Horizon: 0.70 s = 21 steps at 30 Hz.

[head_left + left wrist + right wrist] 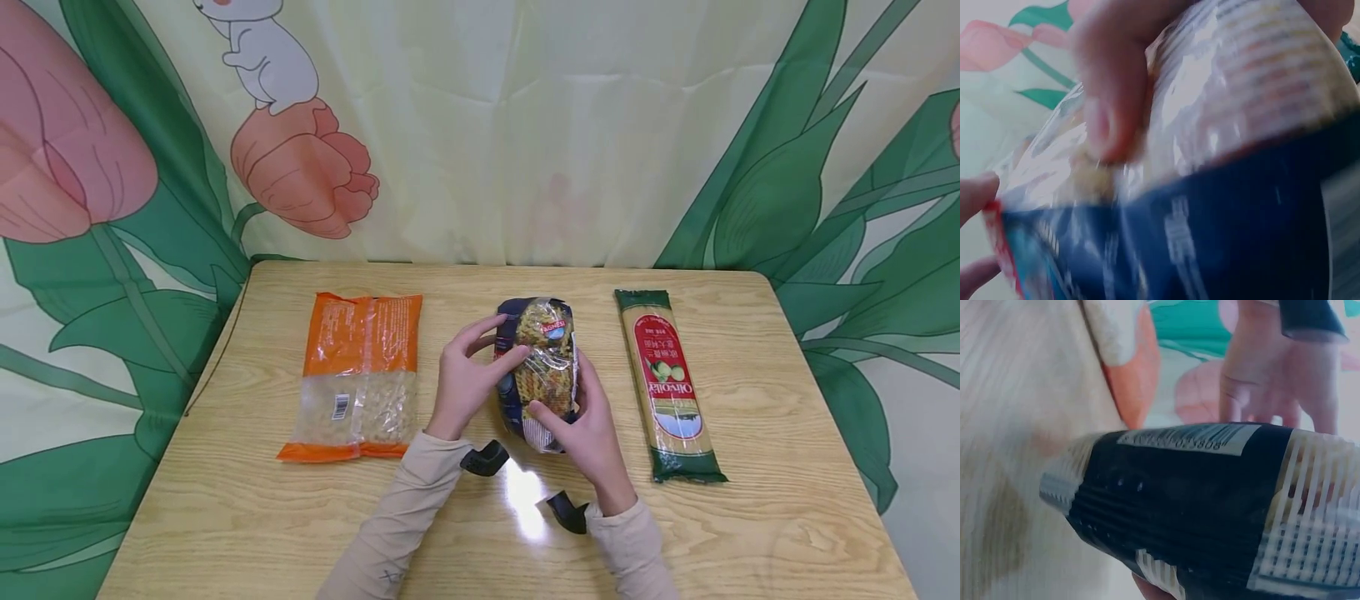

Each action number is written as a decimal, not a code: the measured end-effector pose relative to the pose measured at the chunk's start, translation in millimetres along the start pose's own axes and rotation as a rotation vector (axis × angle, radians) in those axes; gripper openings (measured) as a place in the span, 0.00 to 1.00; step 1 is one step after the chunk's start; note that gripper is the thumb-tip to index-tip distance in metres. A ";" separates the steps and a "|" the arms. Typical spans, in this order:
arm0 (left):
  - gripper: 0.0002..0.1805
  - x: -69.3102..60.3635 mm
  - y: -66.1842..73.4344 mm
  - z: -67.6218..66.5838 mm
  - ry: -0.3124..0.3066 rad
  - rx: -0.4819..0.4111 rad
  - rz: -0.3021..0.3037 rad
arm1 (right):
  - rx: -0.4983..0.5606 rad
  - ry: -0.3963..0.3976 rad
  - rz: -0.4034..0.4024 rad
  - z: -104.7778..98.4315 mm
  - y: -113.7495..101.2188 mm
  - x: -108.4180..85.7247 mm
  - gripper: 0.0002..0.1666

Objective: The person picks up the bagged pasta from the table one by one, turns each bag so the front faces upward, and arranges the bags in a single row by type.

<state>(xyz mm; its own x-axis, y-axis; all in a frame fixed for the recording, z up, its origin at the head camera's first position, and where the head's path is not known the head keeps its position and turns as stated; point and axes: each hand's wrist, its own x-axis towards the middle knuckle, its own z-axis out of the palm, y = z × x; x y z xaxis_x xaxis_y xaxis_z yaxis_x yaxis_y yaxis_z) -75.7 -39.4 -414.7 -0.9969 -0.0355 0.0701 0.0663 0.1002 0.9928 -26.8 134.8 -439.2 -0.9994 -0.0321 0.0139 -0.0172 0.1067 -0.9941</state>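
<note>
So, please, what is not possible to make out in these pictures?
Head view: fingertips of the right hand, except the thumb, hidden by the pasta bag.
Head view: print on the orange bag, too small.
Left wrist view: white lettering, blurred.
Right wrist view: one pasta bag end, cut off by the right edge.

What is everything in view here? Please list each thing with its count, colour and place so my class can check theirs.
Pasta bag: 1, dark blue with clear front, held between both hands
Orange bag: 1, orange with clear lower part, on the table's left
Spaghetti packet: 1, pale yellow, green ends, red label, on the table's right
Table: 1, light wood, beneath the bags
Curtain: 1, cream with pink and green tulips and a white rabbit, behind the table
Wrist pieces: 2, black, one by each wrist
Sleeves: 2, beige, on both forearms
Left hand: 1, bare, on the bag's left
Right hand: 1, bare, on its lower right
</note>
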 end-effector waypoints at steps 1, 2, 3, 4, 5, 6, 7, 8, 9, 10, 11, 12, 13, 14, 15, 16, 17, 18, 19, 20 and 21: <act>0.28 0.1 -0.1 -1.2 -0.011 -0.002 0.000 | 0.030 -0.003 0.009 -1.3 -0.2 0.6 0.53; 0.28 0.5 -0.4 -2.4 -0.023 -0.011 0.001 | 0.059 -0.006 0.022 -2.8 0.1 1.1 0.52; 0.28 0.8 -0.8 -3.7 -0.034 -0.017 -0.004 | 0.087 -0.008 0.033 -4.3 0.4 1.5 0.52; 0.28 1.2 -1.0 -5.0 -0.044 -0.026 -0.004 | 0.115 -0.011 0.041 -5.9 0.7 1.9 0.51; 0.28 1.8 -1.3 -6.0 -0.054 -0.036 -0.008 | 0.138 -0.011 0.049 -7.2 0.9 2.1 0.51; 0.28 2.3 -1.3 -6.9 -0.062 -0.045 -0.011 | 0.154 -0.011 0.051 -8.4 1.3 2.5 0.50; 0.28 2.4 -1.8 -7.8 -0.067 -0.052 -0.014 | 0.164 -0.013 0.054 -9.1 1.8 2.0 0.51; 0.28 2.5 -2.4 -8.4 -0.072 -0.061 -0.017 | 0.175 -0.015 0.051 -9.6 2.3 1.6 0.50; 0.28 2.4 -2.5 -9.0 -0.075 -0.064 -0.020 | 0.191 -0.020 0.045 -9.8 2.6 1.2 0.50; 0.28 2.5 -3.1 -9.6 -0.079 -0.070 -0.020 | 0.207 -0.026 0.038 -10.0 2.9 0.7 0.50; 0.28 2.6 -3.9 -10.2 -0.080 -0.073 -0.025 | 0.224 -0.030 0.035 -10.2 3.1 0.3 0.50; 0.28 2.7 -4.9 -10.9 -0.081 -0.077 -0.028 | 0.238 -0.034 0.031 -10.5 3.4 -0.1 0.49; 0.28 3.1 -6.2 -11.6 -0.083 -0.081 -0.034 | 0.255 -0.036 0.031 -11.0 3.8 -0.4 0.49; 0.29 3.5 -7.5 -12.6 -0.089 -0.089 -0.041 | 0.273 -0.040 0.032 -11.5 4.0 -0.7 0.49; 0.29 3.9 -8.6 -13.6 -0.094 -0.100 -0.050 | 0.290 -0.043 0.032 -12.2 4.2 -0.7 0.48; 0.29 4.4 -10.1 -14.6 -0.098 -0.108 -0.062 | 0.304 -0.046 0.033 -13.0 4.5 -0.6 0.48; 0.30 4.9 -11.5 -15.6 -0.101 -0.120 -0.076 | 0.319 -0.049 0.035 -13.7 4.5 -0.5 0.47; 0.30 5.3 -12.7 -16.7 -0.105 -0.134 -0.090 | 0.329 -0.054 0.038 -14.4 4.5 -0.3 0.47; 0.31 5.7 -13.9 -17.7 -0.111 -0.150 -0.105 | 0.341 -0.060 0.041 -15.1 4.5 -0.2 0.47; 0.31 5.7 -14.8 -18.6 -0.117 -0.164 -0.120 | 0.349 -0.068 0.047 -15.7 4.5 -0.1 0.47; 0.31 5.8 -15.6 -19.3 -0.123 -0.176 -0.138 | 0.355 -0.077 0.050 -16.3 4.5 -0.1 0.47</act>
<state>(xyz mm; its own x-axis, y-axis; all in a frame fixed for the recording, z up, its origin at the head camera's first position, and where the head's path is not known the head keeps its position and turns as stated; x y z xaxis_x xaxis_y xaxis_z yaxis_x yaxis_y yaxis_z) -81.7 -60.4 -427.9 -0.9939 0.0857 -0.0688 -0.0750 -0.0719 0.9946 -27.3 151.5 -441.9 -0.9933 -0.1114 -0.0299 0.0563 -0.2415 -0.9688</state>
